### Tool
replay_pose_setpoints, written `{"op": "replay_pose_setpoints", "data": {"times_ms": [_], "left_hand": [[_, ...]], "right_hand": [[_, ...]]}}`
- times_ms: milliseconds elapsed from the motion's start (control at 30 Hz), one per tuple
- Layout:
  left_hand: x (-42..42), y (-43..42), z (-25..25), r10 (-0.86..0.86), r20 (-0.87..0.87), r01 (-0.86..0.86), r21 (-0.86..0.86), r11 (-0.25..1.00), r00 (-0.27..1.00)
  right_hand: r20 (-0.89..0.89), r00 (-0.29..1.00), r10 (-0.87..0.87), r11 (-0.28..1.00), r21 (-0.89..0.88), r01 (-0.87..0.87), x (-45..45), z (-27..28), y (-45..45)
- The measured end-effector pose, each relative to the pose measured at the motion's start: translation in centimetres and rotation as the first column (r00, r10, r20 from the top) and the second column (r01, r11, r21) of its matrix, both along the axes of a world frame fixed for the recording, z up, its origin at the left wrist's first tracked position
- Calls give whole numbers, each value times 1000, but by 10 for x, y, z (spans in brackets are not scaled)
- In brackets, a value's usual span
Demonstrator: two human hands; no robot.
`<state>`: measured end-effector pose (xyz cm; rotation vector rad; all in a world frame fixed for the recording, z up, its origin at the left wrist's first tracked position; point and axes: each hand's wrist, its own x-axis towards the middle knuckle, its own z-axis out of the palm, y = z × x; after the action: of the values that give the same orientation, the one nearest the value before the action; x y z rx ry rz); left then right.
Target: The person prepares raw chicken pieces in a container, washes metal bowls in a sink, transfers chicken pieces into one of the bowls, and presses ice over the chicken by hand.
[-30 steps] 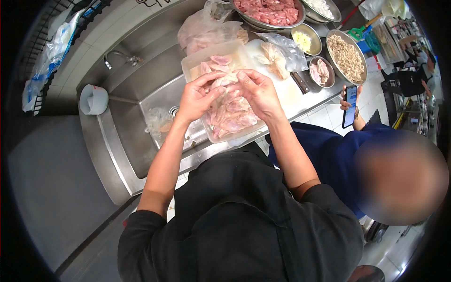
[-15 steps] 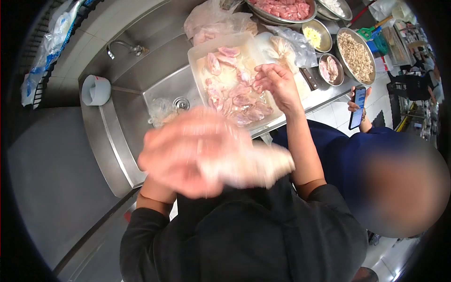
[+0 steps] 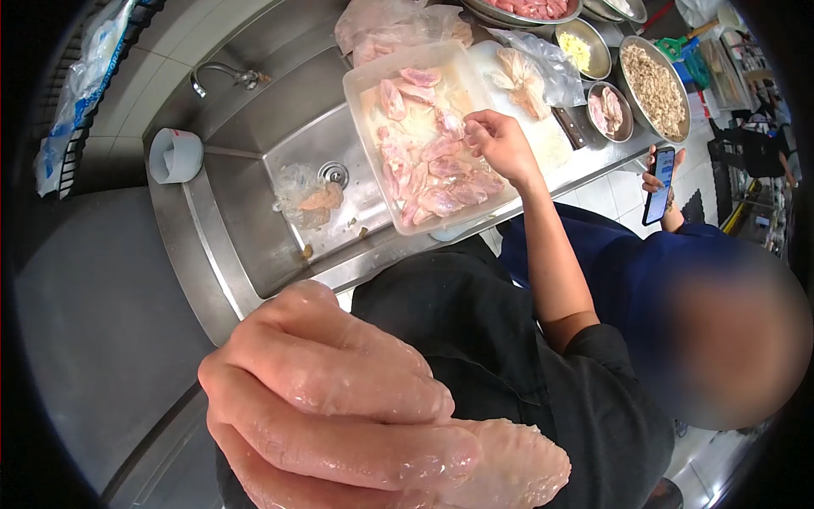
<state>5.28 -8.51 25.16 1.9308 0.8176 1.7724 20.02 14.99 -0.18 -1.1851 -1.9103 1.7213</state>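
Note:
Close to the camera, my left hand [image 3: 331, 390] is closed around a pale, wet chicken wing [image 3: 517, 462], whose end sticks out past my fingers. My right hand [image 3: 496, 142] is over the right edge of a white plastic tray [image 3: 370, 161], its fingers curled in. Whatever its fingertips may hold is hidden. Several raw chicken wings [image 3: 443, 200] lie in cloudy liquid inside the tray, one close to those fingertips.
A steel sink [image 3: 297, 157] holds a crumpled plastic bag [image 3: 301, 199]. On the counter are a knife [image 3: 568, 127], a bowl of meat pieces [image 3: 609, 112], minced yellow bits [image 3: 575, 53] and a large brown chopped mixture [image 3: 653, 89]. A person in navy holds a phone [image 3: 659, 187] at right.
My left hand has come nearer the camera and lower with the wing, uncovering part of the sink. My right hand's fingers have curled in. The view has shifted slightly.

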Motion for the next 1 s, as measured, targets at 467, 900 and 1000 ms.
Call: {"op": "replay_pose_setpoints", "data": {"times_ms": [467, 900, 1000], "left_hand": [[-29, 43, -108, 349, -138, -365, -117, 924, 927], [-34, 46, -168, 336, -153, -366, -257, 895, 929], [-33, 45, -169, 326, -165, -360, -262, 895, 931]], "right_hand": [[-89, 990, 105, 994, 5, -105, 0, 23, -8], [-624, 698, 351, 904, 33, -426, 3, 91, -42], [-652, 695, 303, 935, 63, -349, 2, 95, -47]]}}
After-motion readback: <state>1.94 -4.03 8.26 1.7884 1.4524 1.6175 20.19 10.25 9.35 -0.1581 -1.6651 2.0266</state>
